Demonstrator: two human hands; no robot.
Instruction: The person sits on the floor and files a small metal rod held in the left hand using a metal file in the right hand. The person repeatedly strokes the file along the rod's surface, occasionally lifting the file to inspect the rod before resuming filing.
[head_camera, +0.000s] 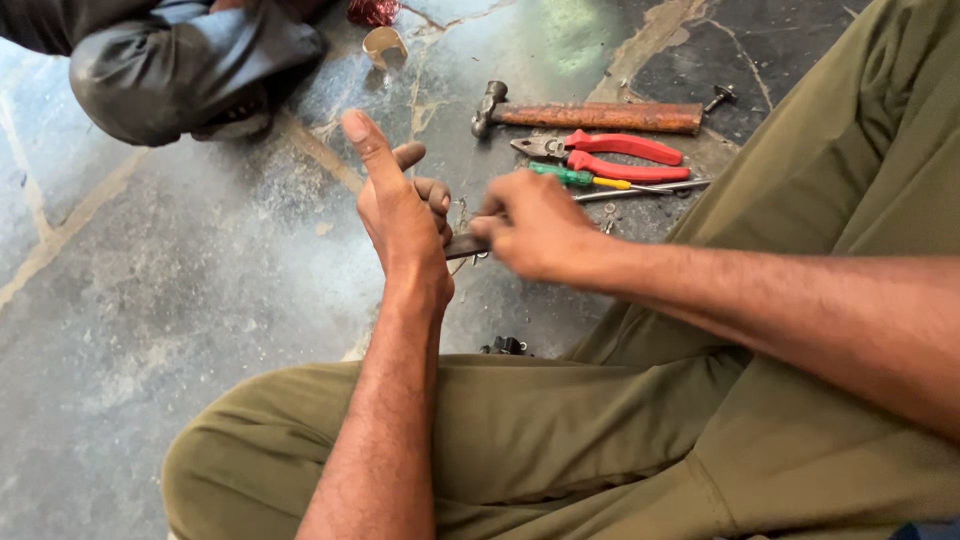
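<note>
My left hand (400, 205) is raised over the stone floor, thumb pointing up, fingers curled around one end of a dark metal piece (465, 245). My right hand (535, 228) grips the other end of that piece, fingers closed; it is slightly blurred. What the piece is cannot be told. I sit cross-legged in olive trousers (560, 440), both forearms reaching out over my knees.
Beyond my hands lie a wooden-handled hammer (590, 116), red-handled pliers (610, 155) and a green-and-yellow screwdriver (590, 180). A small black part (505, 346) sits by my knee. Another person crouches at the top left (180, 60), near a brass ring (384, 44).
</note>
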